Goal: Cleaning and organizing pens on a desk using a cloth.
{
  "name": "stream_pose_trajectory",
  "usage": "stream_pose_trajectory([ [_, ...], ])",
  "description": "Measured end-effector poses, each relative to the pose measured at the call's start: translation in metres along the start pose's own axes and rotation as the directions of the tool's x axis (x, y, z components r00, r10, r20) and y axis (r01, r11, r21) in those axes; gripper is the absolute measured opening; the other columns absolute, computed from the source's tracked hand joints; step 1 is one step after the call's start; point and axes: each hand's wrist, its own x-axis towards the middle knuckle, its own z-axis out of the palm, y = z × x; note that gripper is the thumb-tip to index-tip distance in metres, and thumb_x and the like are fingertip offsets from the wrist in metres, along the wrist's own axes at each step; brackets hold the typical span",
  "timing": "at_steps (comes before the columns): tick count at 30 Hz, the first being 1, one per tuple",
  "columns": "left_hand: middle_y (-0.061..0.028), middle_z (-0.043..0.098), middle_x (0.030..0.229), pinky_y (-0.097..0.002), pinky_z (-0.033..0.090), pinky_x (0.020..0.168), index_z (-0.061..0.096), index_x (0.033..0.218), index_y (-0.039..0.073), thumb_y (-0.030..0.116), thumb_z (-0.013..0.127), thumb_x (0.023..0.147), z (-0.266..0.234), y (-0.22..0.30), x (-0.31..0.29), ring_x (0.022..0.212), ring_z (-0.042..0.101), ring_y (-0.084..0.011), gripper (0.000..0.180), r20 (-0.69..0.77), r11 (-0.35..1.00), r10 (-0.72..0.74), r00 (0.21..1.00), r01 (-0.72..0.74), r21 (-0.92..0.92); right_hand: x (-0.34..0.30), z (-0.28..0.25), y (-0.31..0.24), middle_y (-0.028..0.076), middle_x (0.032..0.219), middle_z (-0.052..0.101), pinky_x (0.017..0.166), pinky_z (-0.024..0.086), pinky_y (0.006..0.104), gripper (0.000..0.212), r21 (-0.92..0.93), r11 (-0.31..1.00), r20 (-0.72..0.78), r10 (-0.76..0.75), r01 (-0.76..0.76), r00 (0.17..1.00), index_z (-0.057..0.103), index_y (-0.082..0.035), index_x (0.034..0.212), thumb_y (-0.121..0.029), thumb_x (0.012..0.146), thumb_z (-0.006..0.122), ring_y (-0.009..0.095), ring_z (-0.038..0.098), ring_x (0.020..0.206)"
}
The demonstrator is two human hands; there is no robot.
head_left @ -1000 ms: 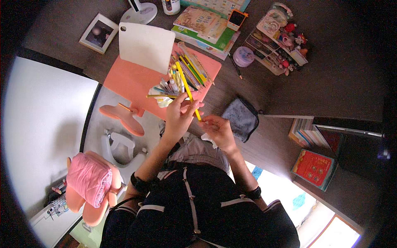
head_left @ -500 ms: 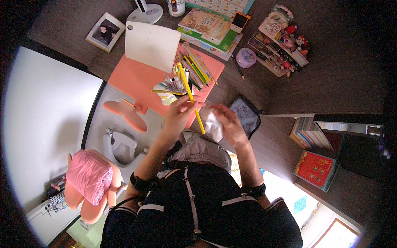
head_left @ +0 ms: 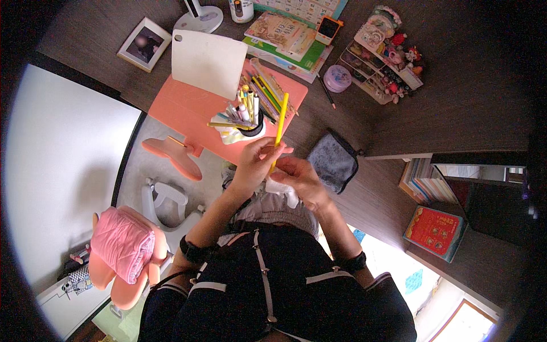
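My left hand [head_left: 253, 166] is closed around the middle of a yellow pencil [head_left: 282, 117], whose upper end points up and away over the desk. My right hand [head_left: 303, 181] grips a crumpled white cloth [head_left: 279, 187] at the pencil's lower end, close beside the left fingers. That lower end is hidden by the fingers and cloth. Just beyond my hands, a pen cup [head_left: 250, 131] with a black rim holds several pens and markers. Several coloured pencils [head_left: 268, 94] lie behind it on the pink desk board [head_left: 182, 105].
A white panel [head_left: 208, 65] stands at the board's back. Right of my hands lies a dark grey zippered pouch [head_left: 333, 162]. Farther back are books [head_left: 285, 37], a round purple tin [head_left: 338, 78], a trinket organizer [head_left: 379, 62], a photo frame [head_left: 145, 44] and a lamp base [head_left: 199, 20].
My right hand has moved left with the white cloth, onto the pencil's lower end. The pencil has swung from leaning left to leaning slightly right, its top now right of the pen cup.
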Motion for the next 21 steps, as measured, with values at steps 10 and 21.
stream_pose_trajectory([
  [10,-0.0101,0.059,0.085,-0.0225,0.044,0.072,0.052,0.094,-0.004,0.01,0.052,0.08,-0.003,0.001,0.004,0.081,0.056,-0.0124,0.02,-0.071,0.97,0.07,0.995,-0.085,-0.228,-0.003,-0.01,0.018,0.006,0.084,0.051,0.069,0.042,0.024,0.033,0.333,0.943,-0.046,0.032,-0.015,0.998,0.042,-0.001,0.096,-0.002,0.07,0.06,0.014,0.051,0.077],
  [21,-0.0068,0.058,0.074,-0.0196,0.044,0.061,0.054,0.084,-0.003,0.009,0.058,0.075,-0.011,0.005,0.003,0.07,0.056,-0.0102,0.015,-0.217,0.998,0.011,0.976,-0.025,-0.062,0.003,0.003,-0.002,0.004,0.083,0.05,0.067,0.041,0.0222,0.027,0.091,0.995,0.098,0.02,-0.029,0.995,0.041,-0.002,0.089,-0.004,0.07,0.061,0.012,0.05,0.08],
])
